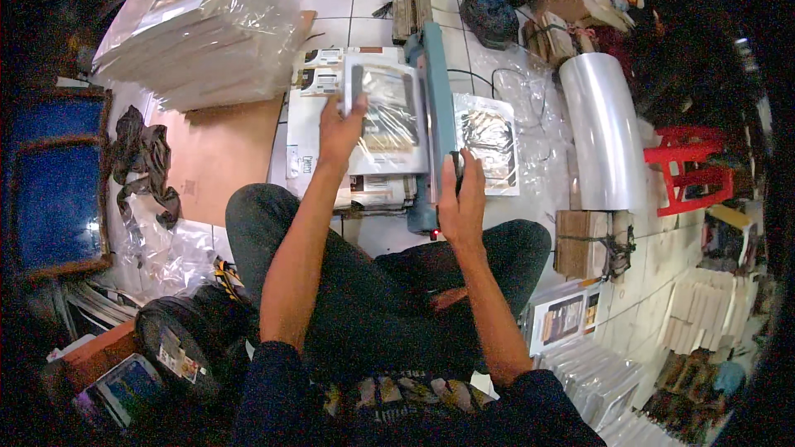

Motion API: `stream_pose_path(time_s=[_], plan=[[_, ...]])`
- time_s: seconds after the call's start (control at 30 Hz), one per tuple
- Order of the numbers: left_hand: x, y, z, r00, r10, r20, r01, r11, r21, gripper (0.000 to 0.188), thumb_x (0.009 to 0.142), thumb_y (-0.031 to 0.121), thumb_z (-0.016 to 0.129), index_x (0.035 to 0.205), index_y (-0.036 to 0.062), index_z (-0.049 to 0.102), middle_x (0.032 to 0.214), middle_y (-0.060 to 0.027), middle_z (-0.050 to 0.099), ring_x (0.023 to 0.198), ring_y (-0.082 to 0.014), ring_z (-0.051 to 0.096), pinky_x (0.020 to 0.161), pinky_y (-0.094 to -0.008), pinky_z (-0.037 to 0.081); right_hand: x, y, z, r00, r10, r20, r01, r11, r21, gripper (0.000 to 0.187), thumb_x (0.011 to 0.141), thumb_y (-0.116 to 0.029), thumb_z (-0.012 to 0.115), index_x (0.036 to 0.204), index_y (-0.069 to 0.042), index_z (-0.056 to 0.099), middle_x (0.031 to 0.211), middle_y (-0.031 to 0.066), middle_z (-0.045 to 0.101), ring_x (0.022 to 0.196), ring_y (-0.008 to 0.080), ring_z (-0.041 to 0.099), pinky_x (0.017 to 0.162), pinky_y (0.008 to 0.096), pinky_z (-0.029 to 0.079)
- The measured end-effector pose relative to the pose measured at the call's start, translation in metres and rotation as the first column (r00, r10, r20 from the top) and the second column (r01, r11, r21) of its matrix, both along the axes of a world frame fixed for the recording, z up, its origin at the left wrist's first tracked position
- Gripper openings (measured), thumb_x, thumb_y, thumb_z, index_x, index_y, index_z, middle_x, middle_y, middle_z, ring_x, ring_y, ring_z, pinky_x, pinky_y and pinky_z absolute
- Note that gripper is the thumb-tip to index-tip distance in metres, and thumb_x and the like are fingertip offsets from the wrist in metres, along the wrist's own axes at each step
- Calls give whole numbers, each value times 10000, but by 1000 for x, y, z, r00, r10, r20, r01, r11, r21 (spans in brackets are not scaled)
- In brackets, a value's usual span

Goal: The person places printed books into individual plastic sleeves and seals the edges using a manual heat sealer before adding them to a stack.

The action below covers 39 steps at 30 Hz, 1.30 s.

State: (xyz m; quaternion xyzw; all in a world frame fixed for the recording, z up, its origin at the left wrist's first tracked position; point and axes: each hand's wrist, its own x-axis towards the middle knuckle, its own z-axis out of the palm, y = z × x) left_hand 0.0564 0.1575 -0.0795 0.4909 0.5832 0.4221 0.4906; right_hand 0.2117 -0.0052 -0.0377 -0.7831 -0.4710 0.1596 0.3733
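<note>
My left hand (339, 134) grips the left edge of a flat printed pack in clear plastic (389, 120), its thumb lying on top. The pack's right side meets a long blue-grey heat sealer (440, 95) standing between my hands. At the sealer's near end, my right hand (464, 207) closes around its black handle (457, 172). A small red light glows just below. Under the pack rests a pile of printed white sheets (303, 128). Right of the sealer lies another plastic-covered pack (487, 145), shiny and partly behind the right fingers.
A tall plastic-covered stack (195, 58) stands far left on brown cardboard (219, 161). To the right are a big roll of clear film (602, 132), a red stool (689, 170) and a tied bundle (581, 244). Wrapped packs (592, 377) lie near right. A cable (489, 79) crosses the tiles.
</note>
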Motion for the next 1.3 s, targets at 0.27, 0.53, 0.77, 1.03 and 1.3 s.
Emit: stream_pose_path(time_s=[0.27,0.53,0.77,1.03,1.3], plan=[[-39,11,55,928,147,341,-244,933,264,341,975,299,584,1162,13,575,1003,-66,624,882,-150,573,811,-283,455,24,6,69,979,154,-131,-122,967,224,533,1033,-346,361,1357,66,454,1380,259,491,1319,355,448,1114,373,300],[-33,10,54,412,1,911,0,1000,-1,333,987,298,556,1214,55,548,1060,-42,643,925,-171,625,850,-329,501,69,-21,29,946,324,-19,-324,946,-18,797,712,-56,747,1427,-9,400,1370,212,516,1296,297,481,1057,380,396],[-24,0,55,450,-48,892,38,999,35,372,991,295,547,1249,27,534,1123,-61,635,984,-169,619,867,-317,495,78,-3,-28,911,359,203,-412,822,393,313,717,-61,704,1027,-35,671,929,120,701,743,220,673,679,334,538],[-18,8,34,522,-76,849,94,995,31,436,980,325,553,1283,12,536,1165,-74,614,1036,-175,589,903,-306,468,211,39,0,956,-204,210,157,963,217,328,826,-155,660,1126,-23,669,859,162,715,757,296,703,680,400,543],[0,-36,60,368,-132,920,358,934,-10,532,988,392,510,1393,54,445,1360,-112,521,1240,-271,495,1063,-453,384,77,-51,59,799,363,-479,-80,854,514,805,718,-346,858,1328,-1,463,1244,164,598,1153,274,585,991,406,458]])
